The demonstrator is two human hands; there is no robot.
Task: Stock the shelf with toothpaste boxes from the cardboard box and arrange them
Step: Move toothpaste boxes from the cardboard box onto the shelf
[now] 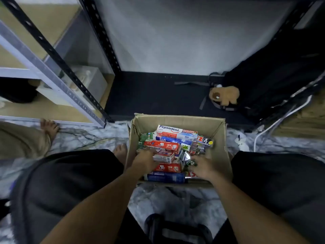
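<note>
Task barely begun, by the look of it. The cardboard box (pixel 177 120), on the marble floor (pixel 98 138) at 6 o'clock of frame centre, is packed with toothpaste boxes (pixel 162 145) lying crosswise in a loose heap. A white Pepsodent box (pixel 175 131) sits on top at the heap's 12 o'clock. The black shelf (pixel 154 95), at 12 o'clock from the box, shows no toothpaste on its bottom board, only a brown plush toy (pixel 226 95) at its 3 o'clock end. All stocking and arranging is left.

Both hands are down in the box. The left hand (pixel 145 162), at the heap's 8 o'clock, lies on the red-and-white boxes. The right hand (pixel 202 167), at 4 o'clock, touches crumpled silver packaging (pixel 186 156). Fingers are blurred; can't tell whether either has closed on anything.
</note>
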